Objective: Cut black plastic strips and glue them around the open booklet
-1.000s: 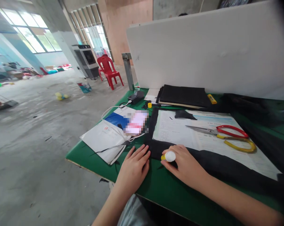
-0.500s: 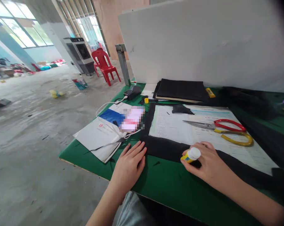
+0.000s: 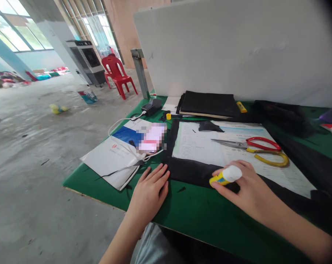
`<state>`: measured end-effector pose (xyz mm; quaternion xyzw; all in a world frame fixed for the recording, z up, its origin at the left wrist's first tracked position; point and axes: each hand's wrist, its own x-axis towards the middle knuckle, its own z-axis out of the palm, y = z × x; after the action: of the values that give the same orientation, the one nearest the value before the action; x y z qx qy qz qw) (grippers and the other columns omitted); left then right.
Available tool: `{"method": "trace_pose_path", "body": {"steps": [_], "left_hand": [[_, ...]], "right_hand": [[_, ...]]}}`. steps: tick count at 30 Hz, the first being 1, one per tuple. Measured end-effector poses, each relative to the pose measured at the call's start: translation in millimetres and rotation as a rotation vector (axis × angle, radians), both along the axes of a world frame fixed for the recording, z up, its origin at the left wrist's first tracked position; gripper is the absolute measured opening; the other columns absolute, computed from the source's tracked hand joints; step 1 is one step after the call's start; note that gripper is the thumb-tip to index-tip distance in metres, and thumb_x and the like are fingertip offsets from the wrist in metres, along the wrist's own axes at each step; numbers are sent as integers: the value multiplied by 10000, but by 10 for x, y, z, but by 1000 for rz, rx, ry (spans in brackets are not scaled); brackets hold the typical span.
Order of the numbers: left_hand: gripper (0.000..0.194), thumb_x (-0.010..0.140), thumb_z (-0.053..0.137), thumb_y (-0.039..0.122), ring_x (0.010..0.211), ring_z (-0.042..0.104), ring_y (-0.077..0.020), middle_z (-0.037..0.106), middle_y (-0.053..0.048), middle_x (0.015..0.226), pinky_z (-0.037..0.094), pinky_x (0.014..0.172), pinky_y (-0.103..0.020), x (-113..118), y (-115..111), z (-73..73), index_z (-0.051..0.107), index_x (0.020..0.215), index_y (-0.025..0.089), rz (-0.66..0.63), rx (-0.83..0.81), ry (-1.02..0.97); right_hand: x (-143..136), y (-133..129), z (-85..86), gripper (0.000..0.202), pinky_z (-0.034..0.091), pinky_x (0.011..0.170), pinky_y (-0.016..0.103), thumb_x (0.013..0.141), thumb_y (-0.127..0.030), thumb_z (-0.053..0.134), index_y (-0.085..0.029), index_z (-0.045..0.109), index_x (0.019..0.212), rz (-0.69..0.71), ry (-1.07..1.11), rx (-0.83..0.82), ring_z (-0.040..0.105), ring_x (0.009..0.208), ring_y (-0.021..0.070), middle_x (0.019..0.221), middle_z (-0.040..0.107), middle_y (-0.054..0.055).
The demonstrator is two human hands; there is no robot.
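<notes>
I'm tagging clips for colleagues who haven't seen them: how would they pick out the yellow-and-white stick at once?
On the green table, find the black strip along the near edge of the printed sheets. Over that strip, the right hand holds the yellow-and-white stick at a tilt. It alone is held, and shows a thick white end, unlike the small yellow cap farther back.

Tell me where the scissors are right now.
In the head view, the scissors lie right of centre on the printed papers, just beyond the right hand.
</notes>
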<state>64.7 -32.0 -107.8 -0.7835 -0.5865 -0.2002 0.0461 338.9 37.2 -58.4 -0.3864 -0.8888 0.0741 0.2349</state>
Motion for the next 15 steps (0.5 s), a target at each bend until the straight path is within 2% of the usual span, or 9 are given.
{"method": "trace_pose_path", "body": {"steps": [2, 4, 8, 11, 15], "left_hand": [[320, 942, 432, 184, 1256, 546, -252, 601, -65, 1331, 465, 1039, -523, 0, 2, -8, 636, 1188, 188, -2, 5, -6], [316, 941, 438, 192, 1250, 551, -255, 604, -70, 1325, 466, 1036, -525, -2, 3, -14, 640, 1184, 185, -5, 11, -15], [321, 939, 442, 199, 1240, 560, -256, 604, -70, 1323, 477, 1024, -528, -5, 1, -10, 644, 1188, 182, 9, -2, -34], [321, 930, 457, 190, 1237, 563, -250, 609, -58, 1317, 473, 1032, -520, -1, -2, -2, 649, 1186, 194, 19, -14, -45], [313, 923, 469, 187, 1233, 566, -248, 610, -56, 1314, 466, 1039, -517, 6, -3, 4, 659, 1171, 211, 28, -7, -50]], "right_hand": [[-209, -42, 41, 204, 409, 892, 430, 923, -407, 518, -238, 621, 976, 32, 80, -36, 611, 918, 225, 928, 676, 41], [-437, -61, 37, 194, 391, 912, 429, 918, -399, 541, -231, 625, 968, 112, 38, -124, 606, 907, 213, 925, 681, 33], [-805, 9, -79, 215, 364, 918, 430, 915, -374, 551, -182, 627, 972, 172, -10, -176, 587, 908, 222, 895, 668, 60], [-955, 106, -157, 232, 362, 899, 419, 916, -388, 541, -169, 614, 899, 180, -23, -153, 583, 891, 222, 861, 652, 66], [-1011, 186, -174, 227, 357, 867, 394, 898, -360, 556, -180, 554, 760, 210, -76, -150, 574, 788, 187, 768, 629, 32]]}}
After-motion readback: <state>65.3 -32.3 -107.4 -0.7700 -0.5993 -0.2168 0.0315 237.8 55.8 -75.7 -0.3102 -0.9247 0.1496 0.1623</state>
